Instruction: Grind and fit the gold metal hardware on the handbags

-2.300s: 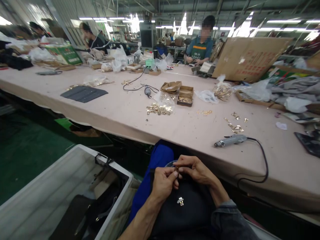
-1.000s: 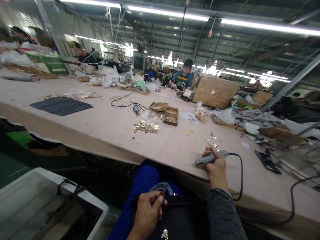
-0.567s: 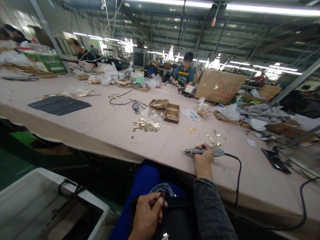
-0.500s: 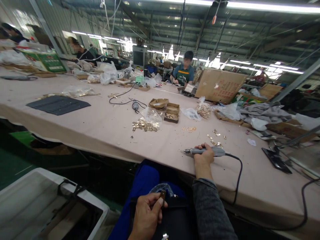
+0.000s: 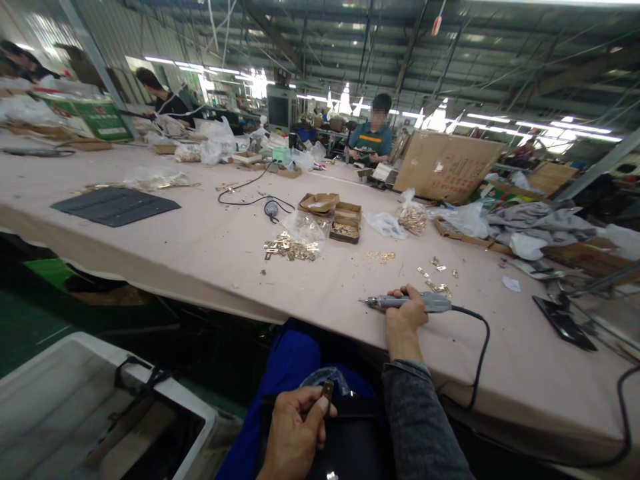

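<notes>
My right hand (image 5: pixel 407 317) is closed round a grey electric screwdriver (image 5: pixel 437 303) at the table's front edge; its thin tip points left and a black cord runs off its right end. Low in the middle, my left hand (image 5: pixel 300 423) pinches a small metal plate (image 5: pixel 327 391) between thumb and fingers. Beneath that hand a black piece (image 5: pixel 350 437) lies on my lap, with clear plastic film (image 5: pixel 327 379) beside it. Small gold parts (image 5: pixel 382 257) and some metal plates (image 5: pixel 439 288) are scattered on the table beyond the screwdriver.
The pinkish table (image 5: pixel 215 260) bears a heap of metal plates (image 5: pixel 290 248), a small open box (image 5: pixel 345 223), a dark flat sheet (image 5: pixel 115 206) and a phone (image 5: pixel 564 322). A white bin (image 5: pixel 200 400) stands lower left. A person (image 5: pixel 373 140) sits across the table.
The view has shifted slightly. Both hands keep their hold, and the screwdriver has barely moved. The person across the table has shifted their arms.
</notes>
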`<act>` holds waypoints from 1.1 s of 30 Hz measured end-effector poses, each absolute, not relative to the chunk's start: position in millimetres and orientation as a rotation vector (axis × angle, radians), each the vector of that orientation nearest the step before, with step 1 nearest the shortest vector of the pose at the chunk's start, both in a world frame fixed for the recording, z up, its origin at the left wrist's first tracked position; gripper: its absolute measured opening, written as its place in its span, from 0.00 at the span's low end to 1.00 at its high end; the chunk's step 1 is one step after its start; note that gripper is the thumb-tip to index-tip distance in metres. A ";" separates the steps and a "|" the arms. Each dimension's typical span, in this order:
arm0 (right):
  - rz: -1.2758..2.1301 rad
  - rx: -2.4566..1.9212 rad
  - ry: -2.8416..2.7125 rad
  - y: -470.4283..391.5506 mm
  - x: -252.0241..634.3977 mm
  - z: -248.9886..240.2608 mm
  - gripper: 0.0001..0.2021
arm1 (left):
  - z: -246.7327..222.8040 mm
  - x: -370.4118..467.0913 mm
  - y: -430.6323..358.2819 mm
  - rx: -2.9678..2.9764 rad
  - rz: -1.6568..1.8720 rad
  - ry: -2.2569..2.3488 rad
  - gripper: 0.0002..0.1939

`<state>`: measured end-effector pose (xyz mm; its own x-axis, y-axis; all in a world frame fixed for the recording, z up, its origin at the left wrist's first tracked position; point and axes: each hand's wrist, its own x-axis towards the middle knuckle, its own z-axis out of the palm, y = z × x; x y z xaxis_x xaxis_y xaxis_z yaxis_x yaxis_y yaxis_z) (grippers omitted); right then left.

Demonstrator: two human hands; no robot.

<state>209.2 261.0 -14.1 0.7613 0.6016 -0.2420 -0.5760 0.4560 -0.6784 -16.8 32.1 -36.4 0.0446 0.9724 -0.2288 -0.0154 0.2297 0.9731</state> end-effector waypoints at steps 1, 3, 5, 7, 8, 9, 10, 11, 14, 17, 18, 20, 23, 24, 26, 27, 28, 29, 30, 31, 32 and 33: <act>0.728 -0.820 -0.035 260.9 209.3 -14.2 0.13 | -37.2 -16.9 32.4 1.051 1.015 1.264 0.23; 0.733 -0.813 -0.037 260.4 209.7 -14.1 0.13 | -39.3 -16.7 32.8 1.059 1.014 1.263 0.23; 0.735 -0.808 -0.041 259.7 210.1 -13.9 0.13 | -40.8 -16.3 32.8 1.053 1.020 1.264 0.23; 0.734 -0.806 -0.046 259.1 210.2 -13.7 0.13 | -40.6 -15.8 32.3 1.044 1.022 1.269 0.23; 0.734 -0.806 -0.048 258.8 210.1 -13.6 0.13 | -39.8 -15.6 32.0 1.039 1.020 1.271 0.22; 0.734 -0.806 -0.049 258.6 209.9 -13.6 0.13 | -38.6 -15.5 31.6 1.033 1.016 1.273 0.22; 0.735 -0.806 -0.051 258.5 209.7 -13.6 0.13 | -37.3 -15.4 31.3 1.028 1.014 1.276 0.22; 0.736 -0.806 -0.053 258.2 209.5 -13.6 0.13 | -36.0 -15.4 30.9 1.025 1.015 1.278 0.22; 0.740 -0.804 -0.058 257.2 209.7 -13.8 0.12 | -33.5 -15.7 30.1 1.025 1.029 1.274 0.21; 0.743 -0.800 -0.063 255.9 211.4 -14.4 0.12 | -33.5 -16.4 30.0 1.031 1.040 1.267 0.21; 0.745 -0.797 -0.064 255.6 212.3 -14.7 0.12 | -34.0 -16.7 30.0 1.033 1.043 1.269 0.21; 0.754 -0.792 -0.069 255.4 214.0 -15.4 0.12 | -35.2 -17.1 30.2 1.039 1.045 1.271 0.21; 0.763 -0.787 -0.076 256.1 215.6 -16.7 0.12 | -37.7 -17.5 30.1 1.040 1.043 1.273 0.21; 0.762 -0.786 -0.077 256.5 215.7 -17.1 0.12 | -38.6 -17.5 30.0 1.042 1.042 1.272 0.21; 0.752 -0.784 -0.073 257.1 215.4 -17.5 0.12 | -40.1 -17.6 29.5 1.043 1.047 1.264 0.21; 0.746 -0.783 -0.070 257.2 215.2 -17.5 0.12 | -40.6 -17.6 29.3 1.042 1.053 1.258 0.21; 0.741 -0.782 -0.068 257.3 215.0 -17.4 0.12 | -40.8 -17.6 29.0 1.039 1.057 1.253 0.21; 0.737 -0.781 -0.067 257.2 214.7 -17.2 0.12 | -40.6 -17.6 28.8 1.036 1.060 1.248 0.21; 0.732 -0.780 -0.066 256.9 214.6 -16.9 0.12 | -40.1 -17.7 28.7 1.032 1.062 1.245 0.21; 0.729 -0.780 -0.065 256.6 214.4 -16.7 0.13 | -39.2 -17.7 28.6 1.029 1.061 1.244 0.21; 0.724 -0.780 -0.064 256.3 214.3 -16.4 0.13 | -38.1 -17.7 28.6 1.025 1.059 1.245 0.21; 0.720 -0.780 -0.063 256.0 214.1 -16.2 0.12 | -36.9 -17.7 28.6 1.022 1.058 1.247 0.21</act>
